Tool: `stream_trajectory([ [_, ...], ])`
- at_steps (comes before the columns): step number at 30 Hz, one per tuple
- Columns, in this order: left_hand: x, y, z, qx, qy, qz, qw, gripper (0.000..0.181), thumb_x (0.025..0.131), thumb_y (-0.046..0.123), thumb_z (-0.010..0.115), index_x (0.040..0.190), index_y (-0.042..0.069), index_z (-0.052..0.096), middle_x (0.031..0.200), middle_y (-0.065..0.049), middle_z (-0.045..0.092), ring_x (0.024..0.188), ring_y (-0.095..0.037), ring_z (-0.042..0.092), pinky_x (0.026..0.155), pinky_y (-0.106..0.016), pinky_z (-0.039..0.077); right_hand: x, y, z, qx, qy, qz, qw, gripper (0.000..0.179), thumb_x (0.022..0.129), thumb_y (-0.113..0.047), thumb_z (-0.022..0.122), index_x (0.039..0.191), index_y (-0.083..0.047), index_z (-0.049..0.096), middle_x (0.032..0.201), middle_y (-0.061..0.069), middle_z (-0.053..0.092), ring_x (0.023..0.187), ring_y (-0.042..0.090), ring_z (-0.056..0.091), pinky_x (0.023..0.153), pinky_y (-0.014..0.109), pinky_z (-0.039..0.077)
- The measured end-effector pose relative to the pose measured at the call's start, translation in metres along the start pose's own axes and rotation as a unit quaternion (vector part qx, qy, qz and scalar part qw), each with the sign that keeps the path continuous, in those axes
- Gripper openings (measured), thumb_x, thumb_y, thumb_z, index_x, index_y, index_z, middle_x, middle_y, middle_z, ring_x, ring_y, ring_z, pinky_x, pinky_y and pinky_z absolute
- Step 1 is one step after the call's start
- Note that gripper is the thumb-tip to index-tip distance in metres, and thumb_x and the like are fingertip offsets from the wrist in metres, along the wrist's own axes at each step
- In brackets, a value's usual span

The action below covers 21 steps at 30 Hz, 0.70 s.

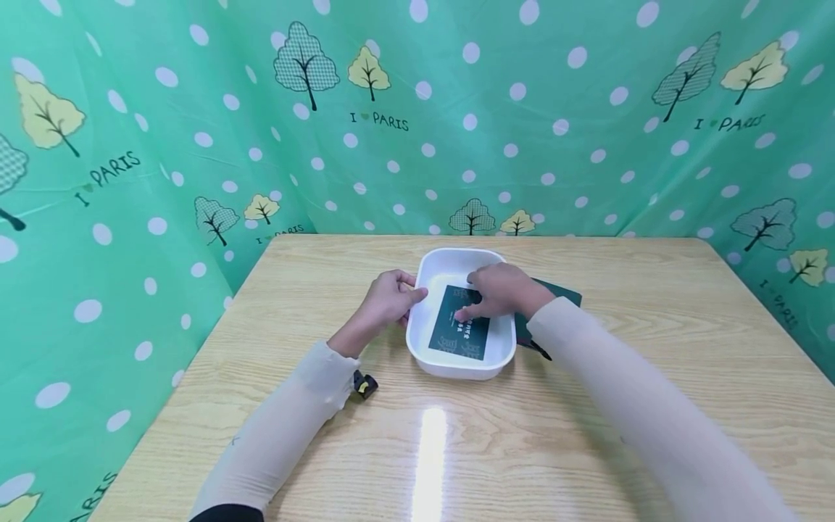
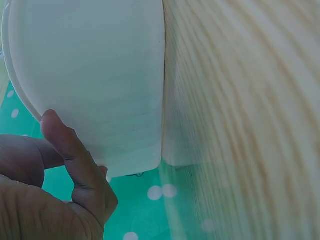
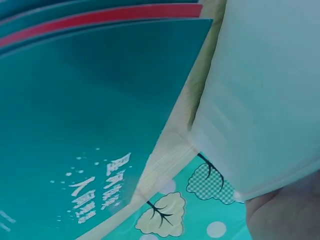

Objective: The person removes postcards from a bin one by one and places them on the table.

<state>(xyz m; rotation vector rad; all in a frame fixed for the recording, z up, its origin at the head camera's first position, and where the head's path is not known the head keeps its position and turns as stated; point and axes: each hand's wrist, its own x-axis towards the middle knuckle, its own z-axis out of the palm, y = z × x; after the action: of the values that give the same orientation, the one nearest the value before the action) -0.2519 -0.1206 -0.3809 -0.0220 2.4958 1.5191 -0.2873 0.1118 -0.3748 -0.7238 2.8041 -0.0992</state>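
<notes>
A white plastic basin (image 1: pixel 459 366) stands on the table in the middle of the head view. My left hand (image 1: pixel 391 293) grips its left rim, thumb over the edge and fingers outside against the wall; the left wrist view shows a finger at the rim of the basin (image 2: pixel 95 75). Inside the basin lies a dark green card (image 1: pixel 453 337) with pale printing. Over the card's right side is my right hand (image 1: pixel 502 290), reaching into the basin, thumb and fingers spread apart, thumb at the card's face. Part of the card is hidden under this hand.
Green booklets (image 3: pixel 100 115) with a red strip among them lie right of the basin, partly covered by the right sleeve in the head view. A small black object (image 1: pixel 365 384) with a yellow mark sits beside the left sleeve. A patterned green curtain (image 1: pixel 470 130) hangs behind the table.
</notes>
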Motion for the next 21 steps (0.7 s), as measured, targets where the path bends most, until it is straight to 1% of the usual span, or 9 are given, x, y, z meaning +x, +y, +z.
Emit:
stream_trajectory([
  [3, -0.0001, 0.0007, 0.0001, -0.001, 0.003, -0.003, 1.0, 0.026, 0.1, 0.018, 0.07, 0.117, 0.003, 0.058, 0.091, -0.02, 0.067, 0.053, -0.018, 0.06, 0.047, -0.031, 0.057, 0.0015, -0.0029, 0.0006, -0.012, -0.015, 0.017, 0.9997, 0.098, 0.072, -0.082, 0.071, 0.136, -0.008, 0.062, 0.115, 0.008, 0.068, 0.102, 0.027, 0.061, 0.099, 0.046, 0.054],
  [6, -0.0001, 0.0018, 0.0003, -0.001, 0.002, -0.003, 1.0, 0.026, 0.1, 0.019, 0.069, 0.117, 0.003, 0.058, 0.092, -0.02, 0.067, 0.053, -0.019, 0.061, 0.046, -0.03, 0.056, 0.0032, -0.0047, 0.0007, -0.022, -0.024, 0.03, 0.999, 0.103, 0.066, -0.082, 0.075, 0.138, -0.01, 0.061, 0.115, 0.006, 0.066, 0.103, 0.028, 0.059, 0.099, 0.046, 0.053],
  [8, 0.0002, 0.0022, 0.0004, -0.001, 0.002, -0.001, 1.0, 0.027, 0.1, 0.019, 0.069, 0.117, 0.002, 0.058, 0.092, -0.021, 0.068, 0.053, -0.019, 0.061, 0.046, -0.03, 0.056, 0.0038, -0.0052, 0.0006, -0.029, -0.03, 0.033, 0.9986, 0.102, 0.064, -0.08, 0.079, 0.138, -0.012, 0.061, 0.112, 0.005, 0.065, 0.103, 0.028, 0.057, 0.099, 0.045, 0.052],
  [12, 0.0006, 0.0023, 0.0006, 0.001, 0.002, 0.0, 1.0, 0.026, 0.1, 0.019, 0.069, 0.117, 0.002, 0.058, 0.092, -0.02, 0.068, 0.053, -0.018, 0.061, 0.046, -0.03, 0.056, 0.005, -0.0046, -0.0003, -0.03, -0.037, 0.023, 0.9986, 0.099, 0.064, -0.077, 0.081, 0.136, -0.011, 0.061, 0.11, 0.003, 0.066, 0.102, 0.025, 0.058, 0.102, 0.047, 0.049],
  [18, 0.0004, 0.0015, 0.0005, 0.001, 0.001, 0.002, 1.0, 0.026, 0.1, 0.019, 0.069, 0.117, 0.002, 0.058, 0.091, -0.019, 0.067, 0.053, -0.018, 0.061, 0.047, -0.031, 0.057, 0.0059, -0.0039, 0.0013, -0.033, -0.04, 0.018, 0.9985, 0.099, 0.062, -0.079, 0.08, 0.132, -0.012, 0.062, 0.107, 0.001, 0.066, 0.101, 0.022, 0.057, 0.107, 0.046, 0.043],
  [21, 0.0, 0.0007, 0.0006, -0.001, 0.0, 0.001, 1.0, 0.026, 0.1, 0.019, 0.069, 0.117, 0.002, 0.058, 0.09, -0.019, 0.067, 0.053, -0.018, 0.061, 0.047, -0.032, 0.058, 0.0054, -0.0036, 0.0022, -0.035, -0.036, 0.012, 0.9987, 0.1, 0.061, -0.081, 0.079, 0.131, -0.011, 0.062, 0.106, 0.002, 0.064, 0.1, 0.023, 0.056, 0.105, 0.047, 0.044],
])
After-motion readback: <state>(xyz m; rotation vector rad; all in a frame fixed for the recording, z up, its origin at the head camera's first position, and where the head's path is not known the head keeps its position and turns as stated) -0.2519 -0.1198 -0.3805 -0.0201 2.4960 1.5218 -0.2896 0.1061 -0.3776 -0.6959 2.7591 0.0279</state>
